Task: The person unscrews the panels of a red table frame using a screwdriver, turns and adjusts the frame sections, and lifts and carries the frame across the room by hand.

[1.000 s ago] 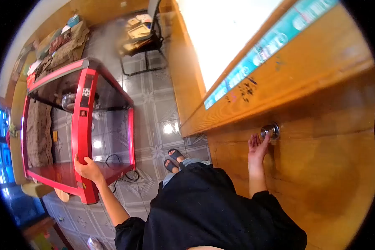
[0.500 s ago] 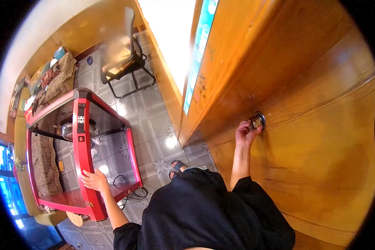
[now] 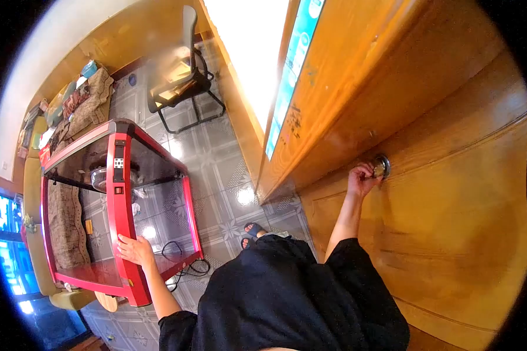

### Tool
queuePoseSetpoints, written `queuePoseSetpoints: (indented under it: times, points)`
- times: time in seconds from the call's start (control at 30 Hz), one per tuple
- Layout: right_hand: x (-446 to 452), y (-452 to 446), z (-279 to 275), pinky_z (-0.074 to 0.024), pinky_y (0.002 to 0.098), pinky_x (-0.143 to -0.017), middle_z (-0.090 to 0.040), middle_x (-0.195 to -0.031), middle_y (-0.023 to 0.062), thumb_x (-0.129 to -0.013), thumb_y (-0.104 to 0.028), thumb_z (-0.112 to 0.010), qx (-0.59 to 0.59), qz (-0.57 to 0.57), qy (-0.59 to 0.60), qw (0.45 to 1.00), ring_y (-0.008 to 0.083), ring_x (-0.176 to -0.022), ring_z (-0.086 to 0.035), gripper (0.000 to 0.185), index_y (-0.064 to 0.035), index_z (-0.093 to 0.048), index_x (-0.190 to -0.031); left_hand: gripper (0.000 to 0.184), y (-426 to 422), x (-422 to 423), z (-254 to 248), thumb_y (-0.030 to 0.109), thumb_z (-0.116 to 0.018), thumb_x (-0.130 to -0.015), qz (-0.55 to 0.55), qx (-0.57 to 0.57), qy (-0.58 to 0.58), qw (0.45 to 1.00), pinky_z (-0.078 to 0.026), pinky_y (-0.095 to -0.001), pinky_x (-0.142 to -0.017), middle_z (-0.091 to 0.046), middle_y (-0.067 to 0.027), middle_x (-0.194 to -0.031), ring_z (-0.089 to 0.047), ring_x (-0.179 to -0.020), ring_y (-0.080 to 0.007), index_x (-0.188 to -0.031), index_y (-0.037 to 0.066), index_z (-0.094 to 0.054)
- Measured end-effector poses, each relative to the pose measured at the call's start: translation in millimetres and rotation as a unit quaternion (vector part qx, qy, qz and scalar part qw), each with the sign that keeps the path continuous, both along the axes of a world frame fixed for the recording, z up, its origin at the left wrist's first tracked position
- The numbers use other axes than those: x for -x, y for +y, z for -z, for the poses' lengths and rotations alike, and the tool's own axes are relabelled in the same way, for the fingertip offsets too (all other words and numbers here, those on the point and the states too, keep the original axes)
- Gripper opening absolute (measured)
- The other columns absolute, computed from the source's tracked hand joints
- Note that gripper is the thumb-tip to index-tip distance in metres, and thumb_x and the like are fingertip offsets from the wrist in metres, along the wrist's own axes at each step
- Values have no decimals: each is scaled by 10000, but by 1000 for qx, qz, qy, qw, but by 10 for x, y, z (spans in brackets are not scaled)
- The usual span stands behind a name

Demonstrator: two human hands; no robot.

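Observation:
On the right, my right hand (image 3: 364, 178) has its fingers curled about the round metal knob (image 3: 383, 166) of a wooden door (image 3: 451, 228). The palm side hides part of the knob. My left hand (image 3: 136, 250) lies on the red corner post (image 3: 120, 216) of a red-framed heater table (image 3: 187, 216), its fingers stretched flat against the post rather than wrapped round it. Switches (image 3: 119, 169) sit higher up on the same post. A round metal heater part (image 3: 104, 178) shows inside the frame.
A black cable (image 3: 199, 268) trails over the tiled floor (image 3: 225, 205) by the table. My sandalled feet (image 3: 250, 233) stand between table and door. Farther back are a chair (image 3: 184, 88) and a covered sofa (image 3: 91, 105). A wooden door frame (image 3: 310, 111) rises ahead.
My right hand and the knob have shifted right in view, with the fingers turned more on the knob. My left hand stays on the post. The whole view has swung slightly.

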State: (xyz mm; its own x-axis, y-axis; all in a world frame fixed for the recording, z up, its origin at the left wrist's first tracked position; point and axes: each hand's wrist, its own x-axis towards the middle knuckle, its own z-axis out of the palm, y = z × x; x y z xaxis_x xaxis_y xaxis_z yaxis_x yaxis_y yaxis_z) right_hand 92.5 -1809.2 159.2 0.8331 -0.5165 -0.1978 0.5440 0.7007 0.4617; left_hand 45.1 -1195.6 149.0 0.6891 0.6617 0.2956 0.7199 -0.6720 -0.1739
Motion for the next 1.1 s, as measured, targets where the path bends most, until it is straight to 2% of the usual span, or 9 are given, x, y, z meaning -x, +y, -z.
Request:
queuePoseSetpoints:
  times: [0.1,0.3,0.5,0.67,0.77,0.8,0.93,1.0,1.1]
  points:
    - [-11,-252,4,-485,228,-431,-507,-679,38,-717,-477,-667,-21,13,24,999,127,-554,-508,478,-44,-517,-853,617,10,12,47,231,-561,-748,9,-17,-6,1000,-246,-518,-1010,-402,-235,-1273,-385,-1192,-369,-1283,14,-343]
    - [-39,-843,155,-491,252,-475,-544,-697,47,-782,-536,-506,135,-7,88,987,164,-565,-485,520,-25,-581,-841,602,63,12,90,227,-566,-727,15,-27,-33,999,-260,-523,-1000,-418,-222,-1242,-406,-1160,-376,-1259,26,-367]
    - [-80,-945,177,-499,233,-489,-593,-788,38,-744,-460,-603,178,43,274,944,147,-566,-531,445,-74,-572,-962,615,71,-4,32,240,-578,-712,-2,2,-39,999,-261,-524,-999,-425,-218,-1201,-402,-1140,-374,-1249,27,-367]
    - [-48,-891,131,-415,223,-423,-581,-723,40,-756,-533,-581,299,49,345,888,141,-544,-520,484,-82,-586,-935,664,252,8,155,236,-596,-700,9,-31,-47,998,-261,-528,-998,-380,-229,-1239,-335,-1199,-384,-1266,21,-325]
    - [-50,-591,-214,-342,231,-385,-542,-619,25,-779,-575,-531,207,17,441,873,135,-487,-481,504,-82,-579,-876,690,364,-11,186,235,-608,-701,10,-37,-31,999,-262,-528,-999,-376,-234,-1246,-326,-1208,-390,-1284,22,-307]
    - [-23,-593,-234,-315,243,-371,-517,-592,20,-795,-592,-495,233,-13,381,895,133,-456,-452,508,-90,-562,-838,690,403,-23,191,235,-608,-701,13,-38,-28,999,-262,-528,-999,-376,-234,-1246,-326,-1208,-390,-1284,22,-307]
    - [-10,-598,-229,-312,240,-361,-513,-582,12,-785,-604,-504,255,-14,446,858,127,-434,-435,499,-109,-553,-823,780,518,-96,121,282,-649,-685,13,-17,3,1000,-270,-527,-995,-379,-237,-1249,-343,-1198,-392,-1313,27,-262]
    - [17,-838,-35,-406,209,-404,-596,-699,19,-812,-451,-543,351,3,397,848,125,-498,-505,353,-102,-585,-846,822,554,-171,93,309,-672,-670,4,4,10,1000,-274,-524,-994,-381,-235,-1251,-352,-1193,-389,-1318,29,-250]
    - [-10,-1089,45,-270,189,-339,-490,-617,-9,-781,-448,-587,410,-15,378,830,88,-431,-345,333,-122,-553,-839,919,594,-252,9,384,-744,-573,-2,57,24,998,-369,-481,-899,-461,-190,-1179,-472,-1078,-345,-1294,40,-288]
